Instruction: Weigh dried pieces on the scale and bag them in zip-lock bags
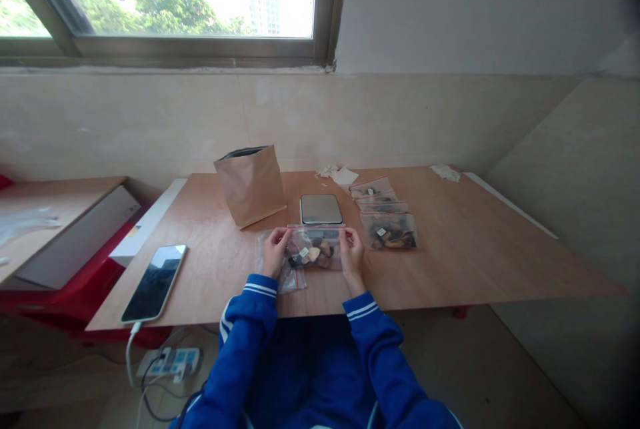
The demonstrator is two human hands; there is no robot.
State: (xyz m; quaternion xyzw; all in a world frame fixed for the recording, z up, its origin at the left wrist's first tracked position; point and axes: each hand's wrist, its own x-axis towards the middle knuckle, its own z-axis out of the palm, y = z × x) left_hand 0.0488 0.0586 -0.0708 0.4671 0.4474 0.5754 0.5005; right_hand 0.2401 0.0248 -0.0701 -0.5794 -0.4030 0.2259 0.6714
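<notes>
Between my hands is a clear zip bag (315,254) with a red seal line along its top and dark and pale dried pieces inside. My left hand (275,250) pinches its upper left corner, and my right hand (352,252) pinches the upper right corner. Under the bag and my left hand lie other clear bags (293,281), which look flat. Just beyond the held bag sits a small scale (321,209) with a metal top. To the right, a filled zip bag (391,231) lies in front of several overlapping filled bags (375,192).
A brown paper bag (251,187) stands upright with its top open, behind and left of the scale. A phone (155,284) with a white cable lies at the table's left edge. Crumpled white scraps (345,176) lie near the wall. A power strip (170,362) is on the floor.
</notes>
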